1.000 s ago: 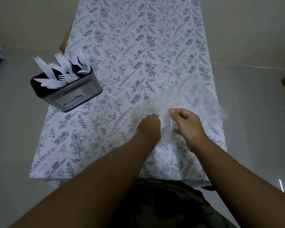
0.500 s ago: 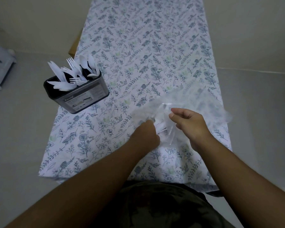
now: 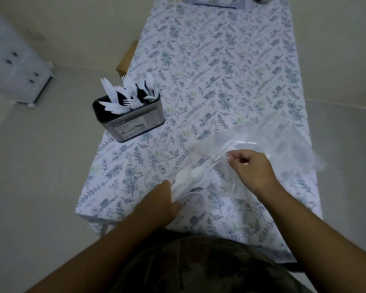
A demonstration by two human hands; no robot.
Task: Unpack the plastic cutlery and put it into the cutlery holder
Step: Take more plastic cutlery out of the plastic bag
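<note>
a: what's different on the table [image 3: 220, 66] from a moment ago?
b: the floral cloth looks the same, and the cutlery holder [image 3: 129, 115] is at the left edge as before, already stuffed with white forks, spoons and knives. the change is down in the clear plastic bag [image 3: 268, 144].
a: meaning?
b: a second ago both hands were working at the bag's mouth with nothing out. now a bundle of white cutlery [image 3: 190, 178] is clear of the bag — spoon bowls showing.
a: who has it?
b: the left hand [image 3: 165, 199], fingers curled round the handles. the right hand [image 3: 251, 168] pinches the bag's edge, thumb and fingertips closed on the film, holding it back.
a: so what's next?
b: i judge the unpacking step is nearly done — the bundle seems ready to go over to the holder, well apart to the upper left.
</note>
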